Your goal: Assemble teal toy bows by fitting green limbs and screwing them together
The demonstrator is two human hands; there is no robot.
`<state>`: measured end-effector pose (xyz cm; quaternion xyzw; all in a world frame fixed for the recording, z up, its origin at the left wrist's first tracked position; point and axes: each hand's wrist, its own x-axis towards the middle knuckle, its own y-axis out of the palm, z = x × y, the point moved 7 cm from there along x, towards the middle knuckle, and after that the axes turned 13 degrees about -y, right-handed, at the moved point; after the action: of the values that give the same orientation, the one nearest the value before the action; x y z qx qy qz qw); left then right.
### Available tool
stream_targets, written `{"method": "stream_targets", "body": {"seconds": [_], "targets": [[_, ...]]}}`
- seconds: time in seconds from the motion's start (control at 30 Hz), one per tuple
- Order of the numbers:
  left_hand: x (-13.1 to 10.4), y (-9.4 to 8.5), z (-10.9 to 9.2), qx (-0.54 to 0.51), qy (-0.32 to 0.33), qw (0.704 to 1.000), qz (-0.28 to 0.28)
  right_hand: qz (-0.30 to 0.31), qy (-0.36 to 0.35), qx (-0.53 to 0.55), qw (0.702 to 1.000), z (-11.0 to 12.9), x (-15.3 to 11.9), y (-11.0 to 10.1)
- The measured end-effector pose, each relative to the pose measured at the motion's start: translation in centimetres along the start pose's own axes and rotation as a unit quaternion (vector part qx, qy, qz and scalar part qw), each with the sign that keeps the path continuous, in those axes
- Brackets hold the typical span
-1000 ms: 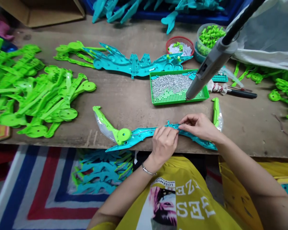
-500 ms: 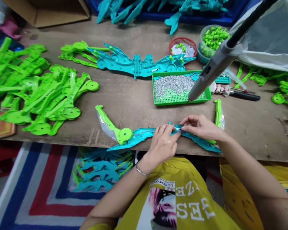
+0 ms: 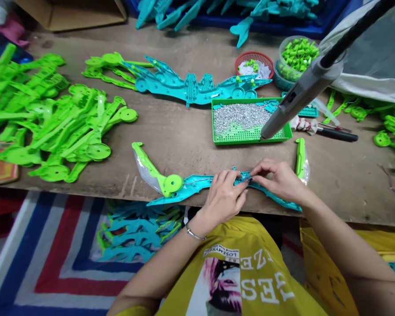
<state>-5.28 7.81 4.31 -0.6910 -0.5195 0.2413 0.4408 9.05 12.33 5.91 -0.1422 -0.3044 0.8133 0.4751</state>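
A teal plastic bow-shaped shell [image 3: 195,186] lies at the table's front edge, its hollow side up. Joined to its left end is a lime-green arm [image 3: 173,184] with a clear strip; another green arm [image 3: 302,159] stands at the right end. A thin wire [image 3: 202,180] runs inside the left half. My left hand [image 3: 222,193] presses down on the shell's middle with curled fingers. Close beside it, my right hand [image 3: 276,180] pinches thumb and forefinger together at the shell's centre. What lies between those fingertips is too small to make out.
Lime-green parts [image 3: 75,131] are heaped at left. Behind the shell sits a green tray [image 3: 237,141] of small metal screws, with a grey power screwdriver [image 3: 289,98] hanging over it. Farther back are another teal shell [image 3: 171,90], a red basket [image 3: 255,57] and a tub of green pieces [image 3: 298,55].
The view has shifted slightly. My right fingertips have moved a little at the shell's centre, while my left hand stays pressed on it.
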Motion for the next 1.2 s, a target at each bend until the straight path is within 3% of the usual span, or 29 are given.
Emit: {"method": "stream_targets", "body": {"seconds": [0.27,0.67,0.93,1.07,1.2], "targets": [[0.9,0.1,-0.3,-0.011,-0.056,0.998,-0.038,-0.018,0.015,-0.087,0.996,0.4,-1.2,-0.1],[1.2,0.3,-0.3,-0.014,-0.056,0.998,-0.03,-0.096,-0.124,-0.123,0.98,2.4,-3.0,0.2],[1.1,0.1,-0.2,-0.035,-0.057,0.998,-0.019,-0.17,-0.088,-0.149,0.97,2.1,-4.0,1.0],[1.1,0.2,-0.4,-0.011,-0.052,0.998,-0.042,-0.223,-0.032,-0.15,0.963,1.5,-4.5,1.3],[1.1,0.3,-0.5,0.006,-0.059,0.996,-0.061,-0.238,-0.023,-0.118,0.964,1.4,-4.7,1.8]]}}
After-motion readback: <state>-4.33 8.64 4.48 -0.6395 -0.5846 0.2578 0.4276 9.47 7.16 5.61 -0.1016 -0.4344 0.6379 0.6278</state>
